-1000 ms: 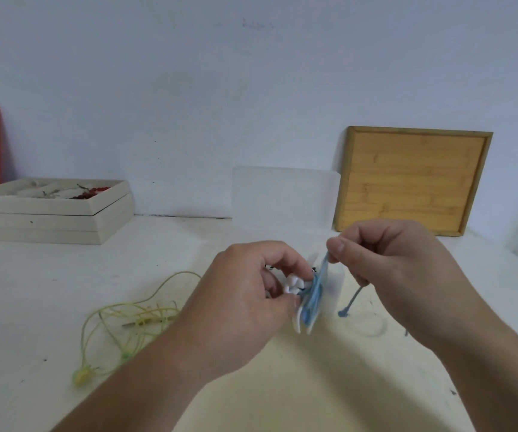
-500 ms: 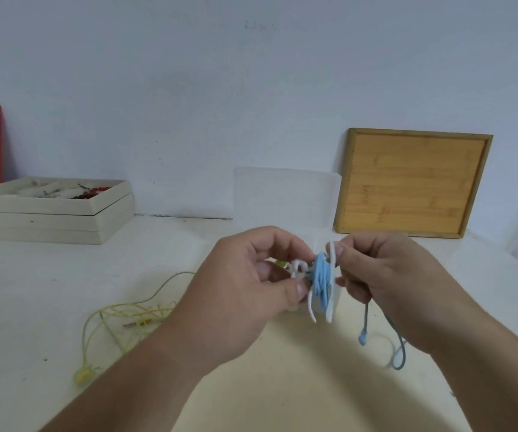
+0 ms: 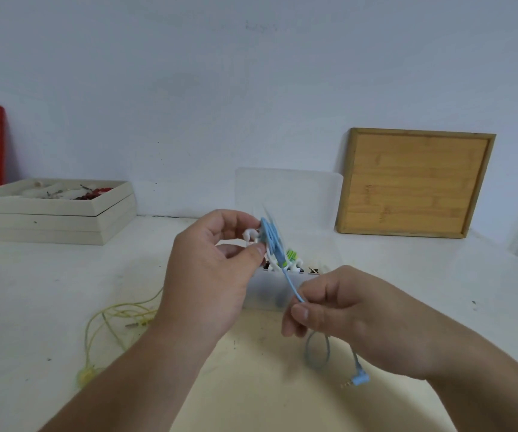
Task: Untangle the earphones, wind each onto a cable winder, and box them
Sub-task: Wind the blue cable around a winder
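The left hand [image 3: 208, 282] pinches a white cable winder [image 3: 250, 236], wound with blue earphone cable [image 3: 292, 285], between thumb and curled fingertips, in front of a clear box [image 3: 264, 296]. The cable slants down-right to the right hand [image 3: 354, 316], whose thumb and forefinger pinch it. Its plug [image 3: 360, 379] dangles below.

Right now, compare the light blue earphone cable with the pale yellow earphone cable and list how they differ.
The light blue earphone cable is held between the left hand and right hand; the pale yellow earphone cable lies untouched on the white table. The blue cable is partly wound on a white winder; the yellow cable sprawls in loose loops. Both are thin cords, not yet boxed.
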Tool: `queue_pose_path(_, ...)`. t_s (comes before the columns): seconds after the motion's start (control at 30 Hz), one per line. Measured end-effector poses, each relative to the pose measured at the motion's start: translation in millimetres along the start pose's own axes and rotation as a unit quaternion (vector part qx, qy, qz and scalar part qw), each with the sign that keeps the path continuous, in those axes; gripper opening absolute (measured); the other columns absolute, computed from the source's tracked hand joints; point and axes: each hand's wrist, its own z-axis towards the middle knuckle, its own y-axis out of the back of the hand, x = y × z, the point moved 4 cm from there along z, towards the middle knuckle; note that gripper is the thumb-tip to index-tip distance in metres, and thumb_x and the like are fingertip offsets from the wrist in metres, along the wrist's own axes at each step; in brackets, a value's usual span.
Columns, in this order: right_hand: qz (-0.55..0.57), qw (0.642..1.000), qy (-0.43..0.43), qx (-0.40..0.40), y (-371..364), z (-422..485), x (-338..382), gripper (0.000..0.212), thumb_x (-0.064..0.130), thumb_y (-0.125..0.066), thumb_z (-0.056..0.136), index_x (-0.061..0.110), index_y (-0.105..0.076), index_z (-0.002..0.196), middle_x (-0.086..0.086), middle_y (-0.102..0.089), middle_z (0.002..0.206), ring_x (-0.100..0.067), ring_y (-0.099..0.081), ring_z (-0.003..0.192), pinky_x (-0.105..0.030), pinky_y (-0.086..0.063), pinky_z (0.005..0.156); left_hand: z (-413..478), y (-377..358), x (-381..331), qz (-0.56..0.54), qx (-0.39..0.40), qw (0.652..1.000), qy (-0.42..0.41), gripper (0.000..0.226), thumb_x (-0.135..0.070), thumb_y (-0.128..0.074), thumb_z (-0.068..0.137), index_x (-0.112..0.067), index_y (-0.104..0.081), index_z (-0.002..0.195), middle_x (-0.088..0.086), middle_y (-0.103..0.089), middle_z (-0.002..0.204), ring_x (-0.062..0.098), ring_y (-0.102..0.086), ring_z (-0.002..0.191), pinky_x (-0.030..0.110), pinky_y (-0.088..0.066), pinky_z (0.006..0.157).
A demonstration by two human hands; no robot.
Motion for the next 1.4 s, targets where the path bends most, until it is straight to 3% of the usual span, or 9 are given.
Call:
queue_pose_path(0.1, -0.043, 0.999, 0.01, -0.016, 3, -1, 4, 0.019, 0.031, -0.059, 0.095, 0.032, -0.076, 0.088, -0.003, -0.068, 0.085, -0.019, -0.062, 0.081, -0.037, -0.05, 0.08, -3, -1, 0, 0.058, 0.005, 0.998, -0.016, 0.024, -0.002, -0.075, 0.08, -0.025, -0.069, 0.083, 0.0, -0.073, 0.069, 0.022, -0.068, 0.063, 0.021, -0.048, 0.058)
queue_pose_path(0.23, -0.014, 0.999, 0.02, -0.047, 8, -5, 9, 0.019, 0.015, -0.062, 0.096, 0.027, -0.075, 0.088, 0.005, -0.067, 0.065, -0.004, -0.059, 0.063, -0.019, -0.049, 0.066, -5, -1, -3, 0.144, 0.008, 0.988, -0.059, 0.025, -0.009, -0.076, 0.08, -0.031, -0.067, 0.081, 0.001, -0.067, 0.06, 0.017, -0.055, 0.049, 0.013, -0.036, 0.047)
queue_pose_path(0.37, -0.017, 0.996, 0.03, -0.078, 11, -8, 15, 0.019, 0.016, -0.059, 0.097, 0.019, -0.07, 0.082, 0.001, -0.065, 0.055, -0.006, -0.051, 0.05, -0.015, -0.041, 0.053, -9, -6, -10, 0.218, 0.031, 0.967, -0.126, 0.03, -0.003, -0.074, 0.078, -0.032, -0.067, 0.081, -0.02, -0.061, 0.075, 0.008, -0.056, 0.054, 0.013, -0.041, 0.052)
queue_pose_path(0.57, 0.003, 0.985, 0.029, -0.17, 23, -10, 16, 0.022, 0.017, -0.066, 0.088, 0.014, -0.069, 0.066, -0.003, -0.066, 0.06, -0.012, -0.054, 0.056, -0.027, -0.042, 0.056, -16, -13, -9, 0.264, 0.131, 0.945, -0.138, 0.03, -0.003, -0.07, 0.08, -0.033, -0.066, 0.083, -0.025, -0.055, 0.075, 0.003, -0.051, 0.054, 0.01, -0.036, 0.051)
queue_pose_path(0.7, -0.017, 0.97, 0.014, -0.244, 38, -13, 12, 0.022, 0.017, -0.067, 0.086, 0.016, -0.07, 0.064, 0.007, -0.057, 0.054, -0.004, -0.042, 0.047, -0.015, -0.033, 0.048, -15, -14, -4, 0.197, 0.189, 0.959, -0.075, 0.034, -0.003, -0.069, 0.084, -0.036, -0.065, 0.086, -0.008, -0.057, 0.061, 0.008, -0.047, 0.048, 0.017, -0.035, 0.049)
queue_pose_path(0.83, -0.139, 0.962, 0.029, -0.233, 36, -11, 10, 0.015, 0.033, -0.063, 0.089, 0.033, -0.066, 0.074, 0.014, -0.064, 0.081, -0.004, -0.06, 0.078, -0.016, -0.044, 0.066, -15, -14, -4, 0.2, 0.231, 0.95, -0.066, 0.032, -0.005, -0.068, 0.087, -0.036, -0.063, 0.087, 0.003, -0.058, 0.063, 0.011, -0.041, 0.047, 0.02, -0.033, 0.046)
queue_pose_path(1.07, -0.114, 0.959, 0.014, -0.259, 38, -13, 12, 0.016, 0.031, -0.075, 0.083, 0.028, -0.068, 0.069, 0.007, -0.064, 0.061, -0.005, -0.052, 0.051, -0.018, -0.041, 0.05, -18, -17, -1, 0.247, 0.25, 0.933, -0.074, 0.028, -0.009, -0.07, 0.085, -0.036, -0.063, 0.086, 0.002, -0.062, 0.071, 0.017, -0.048, 0.052, 0.025, -0.039, 0.048)
queue_pose_path(1.2, -0.025, 0.972, 0.002, -0.235, 40, -11, 7, 0.012, 0.018, -0.073, 0.087, 0.022, -0.071, 0.075, -0.001, -0.065, 0.061, -0.003, -0.056, 0.052, -0.013, -0.042, 0.051, -18, -18, 0, 0.179, 0.285, 0.941, -0.038, 0.031, -0.002, -0.067, 0.087, -0.033, -0.064, 0.087, 0.005, -0.062, 0.07, 0.018, -0.049, 0.057, 0.029, -0.04, 0.054)
queue_pose_path(1.4, 0.251, 0.949, -0.035, -0.185, 41, -8, -6, 0.007, 0.005, -0.068, 0.077, 0.004, -0.072, 0.082, -0.017, -0.059, 0.074, -0.025, -0.057, 0.066, -0.031, -0.055, 0.065, -19, -22, -5, 0.001, 0.353, 0.936, -0.009, 0.041, 0.013, -0.055, 0.083, -0.023, -0.064, 0.102, 0.006, -0.059, 0.09, 0.018, -0.061, 0.077, 0.027, -0.049, 0.069)
